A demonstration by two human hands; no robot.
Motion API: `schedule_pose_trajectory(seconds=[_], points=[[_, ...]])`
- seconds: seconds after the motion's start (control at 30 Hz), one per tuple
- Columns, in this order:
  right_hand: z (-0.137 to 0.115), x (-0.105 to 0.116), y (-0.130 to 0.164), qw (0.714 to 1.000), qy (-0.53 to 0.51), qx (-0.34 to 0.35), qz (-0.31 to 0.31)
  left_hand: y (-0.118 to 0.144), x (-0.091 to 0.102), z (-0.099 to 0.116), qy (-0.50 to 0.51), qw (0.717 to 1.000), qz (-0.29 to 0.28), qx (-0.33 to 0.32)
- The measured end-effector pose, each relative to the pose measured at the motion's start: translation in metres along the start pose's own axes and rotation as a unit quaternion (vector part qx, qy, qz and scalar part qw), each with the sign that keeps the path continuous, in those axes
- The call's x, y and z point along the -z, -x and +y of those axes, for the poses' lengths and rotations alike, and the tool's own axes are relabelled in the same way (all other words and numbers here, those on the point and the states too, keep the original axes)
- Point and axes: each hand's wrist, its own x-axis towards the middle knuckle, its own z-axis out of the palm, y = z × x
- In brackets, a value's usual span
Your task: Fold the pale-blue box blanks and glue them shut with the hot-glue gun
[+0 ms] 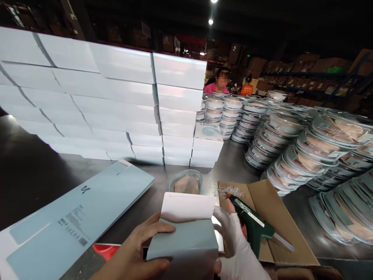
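A light blue box (185, 239) with a raised white flap (188, 206) stands close in front of me. My left hand (142, 245), bare, grips its left side, fingers on the top and thumb low on the front. Around the right side my right hand (239, 241), in a pale glove with bare fingertips showing, holds the same box. Just behind the flap sits a round clear-lidded container (186, 182) with a beige item inside. A green glue gun (253, 221) lies in an open cardboard box (287, 233) beside my right hand.
Flat light blue cartons (87, 217) lie stacked at the left. White boxes (177, 97) form a wall at the back. Tall stacks of round containers (309, 155) fill the right side. A person in pink (217, 87) is behind them. A red object (106, 251) shows below the table edge.
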Motion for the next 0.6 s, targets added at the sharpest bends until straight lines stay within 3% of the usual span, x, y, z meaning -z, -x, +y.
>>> schedule_pose_trajectory(seconds=[0.1, 0.2, 0.27, 0.4, 0.47, 0.53, 0.6], points=[[0.008, -0.026, -0.001, 0.998, -0.001, 0.028, -0.048, -0.002, -0.014, -0.003, 0.148, 0.987, 0.046, -0.044], [0.006, -0.025, 0.008, 0.995, 0.039, 0.045, -0.080, -0.002, -0.025, -0.001, 0.263, 0.955, 0.117, -0.075], [-0.003, -0.020, 0.009, 0.988, 0.072, 0.083, -0.112, -0.004, -0.024, 0.001, 0.246, 0.960, 0.094, -0.094], [-0.026, -0.015, -0.008, 0.943, 0.148, 0.236, -0.179, -0.013, -0.006, 0.003, 0.105, 0.986, -0.057, -0.113], [-0.034, -0.015, -0.016, 0.933, 0.173, 0.260, -0.180, -0.018, 0.004, 0.005, 0.078, 0.986, -0.091, -0.113], [-0.040, -0.018, -0.023, 0.934, 0.185, 0.253, -0.172, -0.020, 0.012, 0.008, 0.079, 0.988, -0.079, -0.111], [-0.046, -0.022, -0.026, 0.943, 0.183, 0.226, -0.161, -0.020, 0.020, 0.009, 0.101, 0.991, 0.007, -0.089]])
